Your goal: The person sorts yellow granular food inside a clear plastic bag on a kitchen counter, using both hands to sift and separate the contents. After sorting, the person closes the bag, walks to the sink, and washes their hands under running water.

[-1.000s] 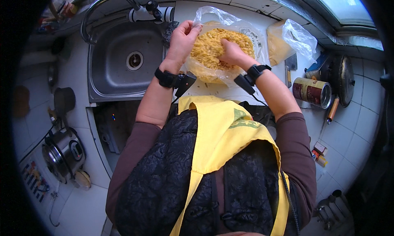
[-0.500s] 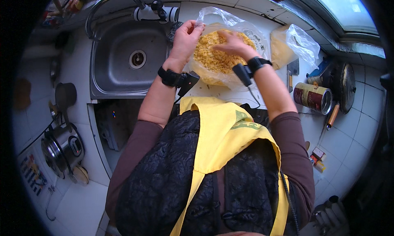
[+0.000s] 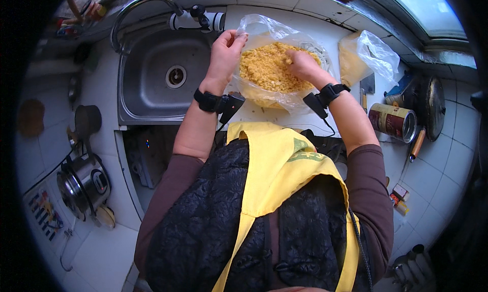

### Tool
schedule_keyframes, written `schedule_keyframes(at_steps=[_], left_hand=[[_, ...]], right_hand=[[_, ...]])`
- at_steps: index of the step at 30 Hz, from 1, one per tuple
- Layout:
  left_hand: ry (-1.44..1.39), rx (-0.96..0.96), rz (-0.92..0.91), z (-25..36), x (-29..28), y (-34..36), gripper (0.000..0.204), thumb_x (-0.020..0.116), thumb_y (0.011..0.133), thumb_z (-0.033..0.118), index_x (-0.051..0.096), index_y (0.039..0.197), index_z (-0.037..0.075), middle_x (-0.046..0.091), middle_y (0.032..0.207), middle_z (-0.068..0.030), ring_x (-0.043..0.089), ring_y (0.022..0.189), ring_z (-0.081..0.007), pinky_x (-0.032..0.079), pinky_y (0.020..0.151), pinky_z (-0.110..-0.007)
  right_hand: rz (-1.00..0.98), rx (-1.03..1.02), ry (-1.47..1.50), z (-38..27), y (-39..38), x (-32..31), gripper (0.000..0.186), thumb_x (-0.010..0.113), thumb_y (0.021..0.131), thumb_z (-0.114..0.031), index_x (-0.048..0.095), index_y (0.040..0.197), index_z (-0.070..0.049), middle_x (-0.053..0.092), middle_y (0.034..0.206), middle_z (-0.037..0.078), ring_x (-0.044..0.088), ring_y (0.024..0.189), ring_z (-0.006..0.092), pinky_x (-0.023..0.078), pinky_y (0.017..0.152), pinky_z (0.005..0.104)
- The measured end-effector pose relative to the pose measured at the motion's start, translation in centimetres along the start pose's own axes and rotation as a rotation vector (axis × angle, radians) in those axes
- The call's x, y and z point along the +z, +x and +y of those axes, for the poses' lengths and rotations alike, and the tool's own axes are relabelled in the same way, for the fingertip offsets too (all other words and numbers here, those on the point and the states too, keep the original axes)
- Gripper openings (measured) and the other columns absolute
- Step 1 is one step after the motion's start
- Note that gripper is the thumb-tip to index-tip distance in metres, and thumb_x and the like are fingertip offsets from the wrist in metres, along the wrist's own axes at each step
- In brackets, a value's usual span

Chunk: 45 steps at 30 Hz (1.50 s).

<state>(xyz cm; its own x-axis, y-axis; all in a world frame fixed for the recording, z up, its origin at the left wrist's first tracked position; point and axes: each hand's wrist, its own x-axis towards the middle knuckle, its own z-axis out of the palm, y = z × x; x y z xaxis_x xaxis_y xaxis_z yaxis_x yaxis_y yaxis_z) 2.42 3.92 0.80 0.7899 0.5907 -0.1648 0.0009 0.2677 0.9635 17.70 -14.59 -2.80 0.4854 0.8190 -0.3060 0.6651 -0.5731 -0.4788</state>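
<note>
A clear plastic bag (image 3: 256, 25) lies open on the counter, holding a mass of yellow crumbly food (image 3: 269, 71). My left hand (image 3: 223, 56) pinches the bag's upper left edge. My right hand (image 3: 302, 66) is in the food at the right, its fingers curled round some of the yellow crumbs, and part of the fingertips is hidden among them. Both wrists wear black straps with small devices.
A steel sink (image 3: 147, 78) with a faucet (image 3: 137, 5) is at the left. At the right are another bag (image 3: 351, 58) with tan contents, a cleaver (image 3: 367, 86), a tin can (image 3: 391, 122) and a dark pan (image 3: 432, 109). A steel cooker (image 3: 84, 188) sits lower left.
My right hand's fingers were spread over the food half a second ago; now they are curled into it, slightly further right. My left hand has stayed on the bag's edge.
</note>
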Motion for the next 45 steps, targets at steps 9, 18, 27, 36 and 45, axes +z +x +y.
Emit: schedule_keyframes(at_steps=[9, 18, 27, 36, 45], left_hand=[[0.029, -0.013, -0.001, 0.2, -0.1, -0.2, 0.011, 0.061, 0.092, 0.021, 0.064, 0.098, 0.012, 0.064, 0.093, 0.004, 0.054, 0.085, -0.0059, 0.04, 0.075, -0.023], [0.04, 0.003, -0.016, 0.3, -0.2, -0.7, 0.011, 0.062, 0.092, 0.021, 0.064, 0.098, 0.012, 0.064, 0.092, 0.0043, 0.054, 0.084, -0.0052, 0.041, 0.074, -0.022], [0.032, -0.002, -0.027, 0.1, 0.2, -0.3, 0.011, 0.06, 0.093, 0.02, 0.064, 0.097, 0.011, 0.063, 0.091, 0.0043, 0.054, 0.082, -0.0043, 0.041, 0.072, -0.021], [0.04, 0.002, -0.031, 0.2, 0.3, 0.0, 0.012, 0.06, 0.093, 0.019, 0.064, 0.098, 0.009, 0.063, 0.092, 0.0026, 0.053, 0.083, -0.0056, 0.041, 0.074, -0.021], [0.044, -0.029, -0.033, 0.1, -0.1, 0.0, 0.013, 0.059, 0.094, 0.019, 0.064, 0.099, 0.008, 0.064, 0.093, 0.0019, 0.054, 0.085, -0.0062, 0.041, 0.075, -0.021]], right_hand=[[-0.046, -0.109, -0.012, -3.4, 1.0, -0.5, 0.054, 0.069, 0.082, -0.042, 0.06, 0.121, -0.006, 0.06, 0.122, 0.016, 0.06, 0.108, 0.0285, 0.047, 0.095, 0.0386], [-0.222, -0.216, 0.037, -4.5, 1.5, 1.9, 0.024, 0.057, 0.08, -0.011, 0.065, 0.103, -0.008, 0.064, 0.105, 0.021, 0.06, 0.096, 0.0387, 0.049, 0.082, 0.041], [0.162, -0.253, 0.074, 0.9, -0.8, -0.4, 0.034, 0.059, 0.083, -0.012, 0.058, 0.116, -0.006, 0.063, 0.105, 0.021, 0.058, 0.102, 0.0389, 0.046, 0.091, 0.0394], [0.071, -0.225, 0.041, -3.8, 0.7, 4.4, 0.023, 0.064, 0.075, -0.01, 0.07, 0.097, -0.009, 0.063, 0.099, 0.018, 0.059, 0.094, 0.0357, 0.048, 0.084, 0.0414], [0.104, -0.055, 0.196, -2.2, -0.7, 2.4, 0.018, 0.056, 0.088, -0.012, 0.063, 0.102, -0.004, 0.065, 0.091, 0.023, 0.062, 0.088, 0.0394, 0.05, 0.077, 0.0428]])
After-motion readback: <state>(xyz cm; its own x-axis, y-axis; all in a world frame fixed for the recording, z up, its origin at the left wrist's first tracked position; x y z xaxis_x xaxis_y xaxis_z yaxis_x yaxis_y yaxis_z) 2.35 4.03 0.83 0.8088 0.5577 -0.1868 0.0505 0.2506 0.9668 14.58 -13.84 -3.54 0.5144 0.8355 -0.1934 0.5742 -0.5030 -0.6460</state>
